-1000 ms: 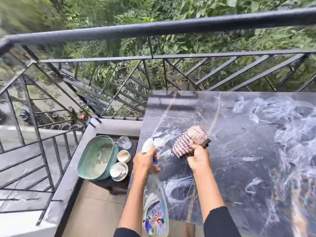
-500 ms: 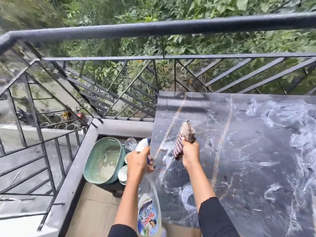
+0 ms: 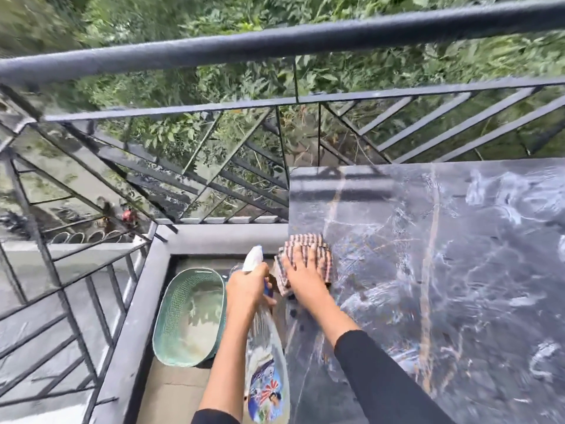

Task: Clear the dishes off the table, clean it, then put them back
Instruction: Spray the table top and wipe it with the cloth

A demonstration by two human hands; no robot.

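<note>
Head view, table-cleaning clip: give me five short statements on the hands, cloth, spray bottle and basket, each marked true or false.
1. The right hand lies flat on the striped cloth, pressing it to the table. True.
2. The left hand is empty. False: it grips the spray bottle by its neck.
3. The cloth is at the table's left edge. True.
4. The green basket stands on the table. False: it sits on the floor to the table's left, below the railing.
5. The tabletop is dry and spotless. False: white streaks of cleaner cover much of it.
</note>
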